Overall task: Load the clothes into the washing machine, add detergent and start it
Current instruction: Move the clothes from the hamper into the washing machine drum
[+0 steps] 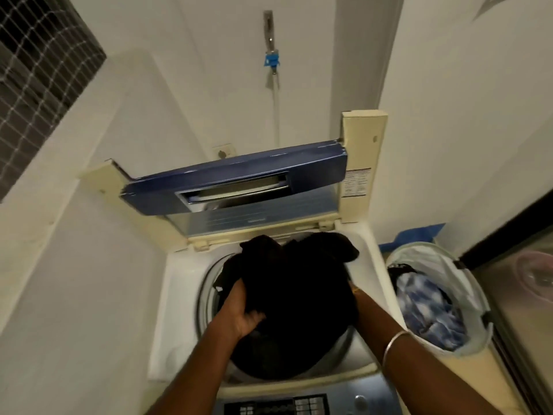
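While your left hand (242, 313) grips the black clothes (293, 295) over the washer tub (206, 283), your right hand's (358, 296) buried behind them, so can't tell its grip. Basket (466, 283) at 3 o'clock has blue-white clothes (428, 310) left; detergent and start aren't done.

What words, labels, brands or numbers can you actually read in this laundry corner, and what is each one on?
No text here reads clearly.
The sticker on the raised lid, on its cream right frame: fine print, too small to read.
The control panel at the front of the washing machine: button labels blurred, unreadable.
The faint mark on the lid's glass: too blurred to read.
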`<state>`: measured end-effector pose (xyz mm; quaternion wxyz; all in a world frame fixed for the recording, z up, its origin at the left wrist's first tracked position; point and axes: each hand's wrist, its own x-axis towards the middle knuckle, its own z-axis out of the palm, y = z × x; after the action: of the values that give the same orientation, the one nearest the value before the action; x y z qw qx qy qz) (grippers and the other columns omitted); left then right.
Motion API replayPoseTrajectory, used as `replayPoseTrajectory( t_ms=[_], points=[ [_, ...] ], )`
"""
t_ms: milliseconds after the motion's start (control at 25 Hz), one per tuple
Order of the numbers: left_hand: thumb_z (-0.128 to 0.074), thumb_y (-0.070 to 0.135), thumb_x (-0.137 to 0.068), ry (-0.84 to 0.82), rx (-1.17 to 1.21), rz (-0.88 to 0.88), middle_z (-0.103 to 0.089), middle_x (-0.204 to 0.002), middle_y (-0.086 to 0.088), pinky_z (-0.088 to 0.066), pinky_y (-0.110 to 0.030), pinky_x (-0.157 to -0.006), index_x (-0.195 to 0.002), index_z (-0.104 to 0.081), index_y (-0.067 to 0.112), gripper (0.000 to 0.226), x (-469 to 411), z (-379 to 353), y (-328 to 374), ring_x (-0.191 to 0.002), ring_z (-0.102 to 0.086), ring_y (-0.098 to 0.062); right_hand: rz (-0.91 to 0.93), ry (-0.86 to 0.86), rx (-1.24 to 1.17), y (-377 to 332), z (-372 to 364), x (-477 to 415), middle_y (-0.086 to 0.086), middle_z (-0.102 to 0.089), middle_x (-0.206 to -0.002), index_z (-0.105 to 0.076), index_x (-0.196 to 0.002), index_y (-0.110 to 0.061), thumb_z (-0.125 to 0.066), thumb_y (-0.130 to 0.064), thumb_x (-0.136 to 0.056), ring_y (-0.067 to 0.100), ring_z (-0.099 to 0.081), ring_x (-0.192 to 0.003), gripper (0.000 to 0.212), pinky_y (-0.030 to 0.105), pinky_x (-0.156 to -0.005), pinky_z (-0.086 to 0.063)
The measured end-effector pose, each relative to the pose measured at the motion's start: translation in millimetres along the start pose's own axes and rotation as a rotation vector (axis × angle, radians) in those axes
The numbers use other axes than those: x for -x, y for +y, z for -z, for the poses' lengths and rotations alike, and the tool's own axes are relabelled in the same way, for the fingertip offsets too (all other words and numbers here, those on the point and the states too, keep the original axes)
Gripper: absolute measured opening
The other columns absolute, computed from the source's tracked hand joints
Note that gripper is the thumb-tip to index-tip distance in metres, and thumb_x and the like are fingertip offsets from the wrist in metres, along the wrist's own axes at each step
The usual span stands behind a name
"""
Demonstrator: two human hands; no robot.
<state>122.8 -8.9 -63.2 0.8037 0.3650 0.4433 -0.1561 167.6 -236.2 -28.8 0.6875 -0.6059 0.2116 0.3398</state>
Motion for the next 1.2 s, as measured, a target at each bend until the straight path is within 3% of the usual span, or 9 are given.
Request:
replayPoseTrajectory(
  t_ms=[80,200,280,400,520,600,760,1000,1200],
  points=[
    [-0.067,0.041,-0.089,0.065,-0.097,0.002,-0.075,-0.103,-0.017,-0.061,-0.047,-0.066,-0.120,-0.065,0.011,0.044,0.5,17.6,2.1,-0.091,-0.072,-0.033,-0.062,0.035,-0.062,18.6,-22.7,-24.6,0.002,-0.056,-0.082,-0.059,-0.117,-0.007,-0.046,-0.006,-0.101,0.017,-0.054,-0.073,0.020,0.019,-0.055,-0.051],
    [-0.074,0.049,-0.081,0.154,-0.280,0.106,-0.066,-0.115,-0.015,-0.056,-0.052,-0.079,-0.121,-0.059,0.015,0.054,0.1,43.1,-0.7,-0.103,-0.062,-0.036,-0.189,0.110,-0.118,71.7,-35.1,-118.8,0.016,-0.068,-0.094,-0.059,-0.129,-0.002,-0.071,-0.030,-0.078,0.033,-0.066,-0.082,0.060,0.038,-0.067,-0.057],
    [-0.077,0.045,-0.081,0.197,-0.284,0.048,-0.067,-0.111,-0.012,-0.058,-0.041,-0.074,-0.122,-0.059,0.017,0.053,-6.6,48.5,-6.1,-0.098,-0.065,-0.031,-0.199,0.128,-0.056,100.1,-34.9,-161.6,0.018,-0.068,-0.102,-0.060,-0.126,-0.009,-0.070,-0.028,-0.082,0.036,-0.067,-0.090,0.050,0.045,-0.079,-0.059],
    [-0.074,0.038,-0.084,0.240,-0.343,-0.080,-0.069,-0.114,-0.008,-0.055,-0.042,-0.094,-0.126,-0.063,0.016,0.049,-20.5,36.4,-15.2,-0.103,-0.065,-0.028,-0.147,0.103,-0.003,68.4,-58.7,-114.0,0.015,-0.066,-0.111,-0.061,-0.125,-0.018,-0.065,-0.019,-0.090,0.035,-0.063,-0.104,0.036,0.048,-0.095,-0.053],
    [-0.063,0.027,-0.092,0.243,-0.422,-0.254,-0.070,-0.105,-0.003,-0.057,-0.033,-0.082,-0.104,-0.068,0.018,0.017,-25.2,2.0,-23.6,-0.092,-0.067,-0.019,-0.093,0.109,0.019,53.9,-57.2,-101.4,0.013,-0.066,-0.094,-0.065,-0.109,-0.011,-0.063,-0.015,-0.092,0.029,-0.064,-0.086,0.017,0.035,-0.075,-0.055],
    [-0.059,0.023,-0.094,0.228,-0.480,-0.416,-0.072,-0.104,-0.004,-0.058,-0.030,-0.078,-0.098,-0.068,0.019,0.011,-24.3,-29.6,-28.7,-0.089,-0.070,-0.016,0.002,0.125,0.097,42.0,-50.8,-86.8,0.012,-0.065,-0.080,-0.063,-0.087,-0.012,-0.064,-0.018,-0.092,0.024,-0.061,-0.069,0.007,0.028,-0.060,-0.048],
    [-0.059,0.027,-0.092,0.139,-0.633,-0.669,-0.073,-0.095,0.003,-0.060,-0.036,-0.081,-0.097,-0.068,0.028,0.010,-22.9,-113.0,-45.6,-0.088,-0.071,-0.014,0.296,0.233,0.172,10.9,-8.3,-67.5,0.006,-0.074,-0.077,-0.069,-0.083,-0.012,-0.058,-0.024,-0.090,0.022,-0.072,-0.072,0.018,0.030,-0.066,-0.058],
    [-0.061,0.028,-0.093,0.026,-0.733,-0.869,-0.071,-0.091,0.009,-0.058,-0.028,-0.078,-0.095,-0.067,0.025,0.006,-29.1,-250.6,-88.2,-0.086,-0.068,-0.007,0.541,0.560,0.102,-37.1,95.9,-48.9,0.001,-0.068,-0.075,-0.064,-0.085,-0.012,-0.057,-0.022,-0.092,0.008,-0.066,-0.068,0.014,0.024,-0.062,-0.053],
    [-0.060,0.031,-0.095,-0.133,-0.878,-0.797,-0.070,-0.090,0.014,-0.055,-0.018,-0.075,-0.095,-0.066,0.027,0.007,-63.0,-347.4,-137.0,-0.083,-0.065,0.001,0.542,0.725,0.047,-44.5,209.0,-83.0,0.000,-0.066,-0.073,-0.060,-0.083,-0.016,-0.055,-0.030,-0.093,0.016,-0.064,-0.068,0.019,0.035,-0.064,-0.053]
  ],
)
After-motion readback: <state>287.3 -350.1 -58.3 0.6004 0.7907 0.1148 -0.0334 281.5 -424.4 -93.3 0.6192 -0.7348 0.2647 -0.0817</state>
